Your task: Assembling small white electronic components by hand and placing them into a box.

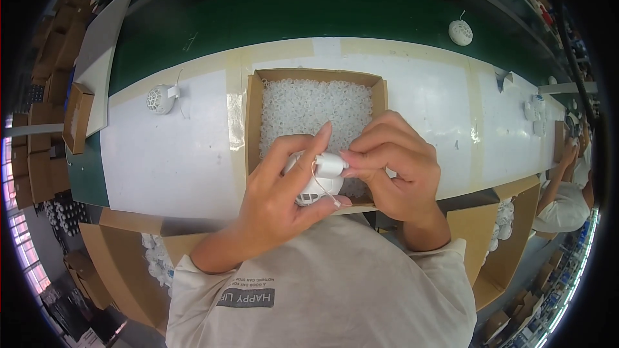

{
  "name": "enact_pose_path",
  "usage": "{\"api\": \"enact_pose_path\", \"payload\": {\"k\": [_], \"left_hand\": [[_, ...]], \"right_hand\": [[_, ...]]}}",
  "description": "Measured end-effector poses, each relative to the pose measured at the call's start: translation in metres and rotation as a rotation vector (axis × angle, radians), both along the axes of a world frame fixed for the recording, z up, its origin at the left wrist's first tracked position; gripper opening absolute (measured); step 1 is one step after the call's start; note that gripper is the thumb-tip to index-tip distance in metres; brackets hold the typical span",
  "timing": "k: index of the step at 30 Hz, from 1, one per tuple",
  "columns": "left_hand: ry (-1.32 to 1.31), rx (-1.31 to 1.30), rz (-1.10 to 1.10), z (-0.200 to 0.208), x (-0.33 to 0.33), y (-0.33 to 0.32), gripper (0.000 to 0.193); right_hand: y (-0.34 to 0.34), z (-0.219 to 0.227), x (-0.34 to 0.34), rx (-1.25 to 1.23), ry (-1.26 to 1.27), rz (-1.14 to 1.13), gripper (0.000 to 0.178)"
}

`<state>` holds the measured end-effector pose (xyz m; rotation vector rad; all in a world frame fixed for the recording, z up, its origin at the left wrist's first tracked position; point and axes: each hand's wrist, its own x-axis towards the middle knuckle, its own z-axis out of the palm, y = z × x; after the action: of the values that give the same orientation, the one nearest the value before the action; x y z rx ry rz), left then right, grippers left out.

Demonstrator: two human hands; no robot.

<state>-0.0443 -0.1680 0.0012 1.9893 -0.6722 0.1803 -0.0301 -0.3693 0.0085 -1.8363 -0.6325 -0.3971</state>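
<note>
My left hand is wrapped round a white ball-shaped housing with a slotted grille, held low over the near part of the cardboard box. A short white cylinder sticks out of the housing toward the right. From it a thin wire hangs down to a small white connector beside my left fingers. My right hand pinches at the cylinder's right end; what its fingertips hold is too small and covered to make out. Beneath both hands, the open cardboard box holds a mass of small translucent rings.
Another white housing with a wire lies left on the white-covered table; one more sits on the green strip behind. Open cartons with white parts flank me. At far right a co-worker sits near more parts.
</note>
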Motion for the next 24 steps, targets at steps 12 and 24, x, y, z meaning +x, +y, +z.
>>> {"api": "enact_pose_path", "payload": {"k": [12, 24], "left_hand": [[0.198, -0.145, -0.179, 0.001, 0.003, -0.001, 0.073], [0.166, 0.023, -0.068, 0.008, 0.001, -0.005, 0.06]], "right_hand": [[-0.003, 0.017, -0.002, -0.052, -0.081, -0.009, 0.016], [-0.01, 0.02, -0.005, -0.268, -0.025, -0.023, 0.018]]}}
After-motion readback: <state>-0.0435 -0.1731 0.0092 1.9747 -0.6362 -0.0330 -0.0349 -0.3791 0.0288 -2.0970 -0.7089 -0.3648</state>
